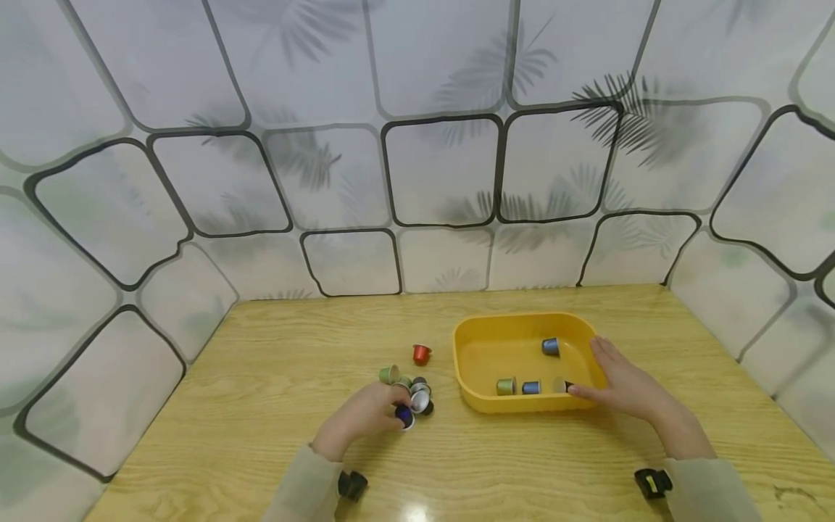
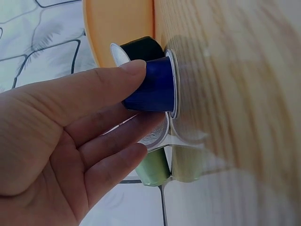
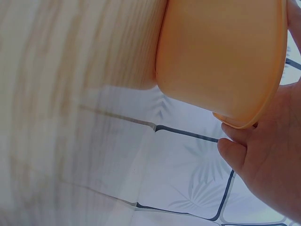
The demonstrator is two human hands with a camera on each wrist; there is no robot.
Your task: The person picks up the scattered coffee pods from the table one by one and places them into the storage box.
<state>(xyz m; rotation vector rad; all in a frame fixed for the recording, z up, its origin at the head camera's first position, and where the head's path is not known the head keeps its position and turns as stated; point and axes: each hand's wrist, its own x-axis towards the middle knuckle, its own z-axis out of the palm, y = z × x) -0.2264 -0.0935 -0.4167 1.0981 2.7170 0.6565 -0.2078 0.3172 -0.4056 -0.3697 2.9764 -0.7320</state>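
Note:
My left hand [image 1: 368,412] pinches a dark blue coffee capsule [image 2: 154,87] between thumb and fingers, its rim side close to the table. Around those fingertips lies a small cluster of capsules: a dark green one [image 2: 146,48] right behind the blue one, a light green one [image 2: 153,167], and silver-lidded ones [image 1: 420,400]. At the right end of the yellow tray [image 1: 466,377], my right hand [image 1: 629,384] holds the rim, thumb over the edge. Inside the tray are blue capsules [image 1: 551,346], a green capsule [image 1: 506,386] and a pale-lidded capsule [image 1: 559,385] by the thumb.
A red capsule [image 1: 421,354] stands apart, between the cluster and the tray. The wooden table [image 1: 261,377] runs back to a patterned curtain [image 1: 437,174], which also encloses both sides.

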